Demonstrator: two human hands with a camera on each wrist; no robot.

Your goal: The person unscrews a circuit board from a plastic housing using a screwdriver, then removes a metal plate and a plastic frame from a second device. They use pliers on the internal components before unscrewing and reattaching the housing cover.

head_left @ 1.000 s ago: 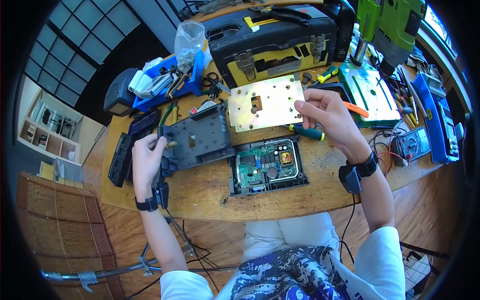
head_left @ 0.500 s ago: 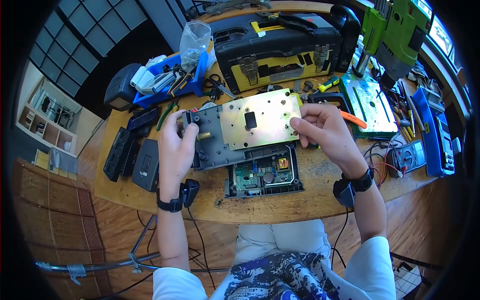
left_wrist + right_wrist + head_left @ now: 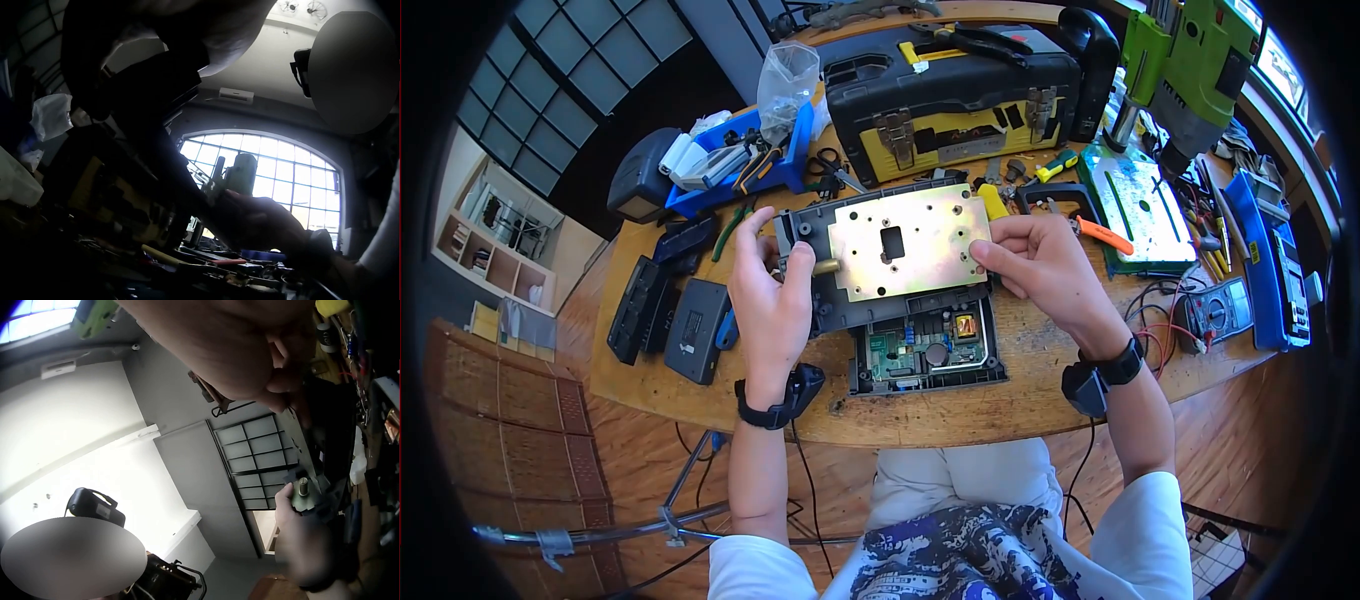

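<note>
In the head view, the left hand (image 3: 770, 295) grips the dark plastic housing (image 3: 825, 310) at its left end, by the brass-coloured shaft (image 3: 827, 267); the right hand (image 3: 1055, 270) pinches the metal plate (image 3: 930, 230) by its right edge, a hold that seems chosen to leave the plate's face and holes unobstructed; the plate overlaps the housing, though whether they touch cannot be told; both are held above the table (image 3: 1040, 400), partly over an open case (image 3: 998, 368) that lies near the middle of the near edge, probably there for easy reach. The plate is flat, glossy and pale gold, with a rectangular cutout; the housing is matt and ribbed; the circuit board (image 3: 890, 358) is green, crowded with small parts.

In the left wrist view, deep shadow hides the left hand's fingertips; a gridded arched window (image 3: 287, 181) glows behind.

In the right wrist view, the shaft shows a threaded-looking tip, the left thumb beside it; the right fingers meet the plate's thin edge.
</note>
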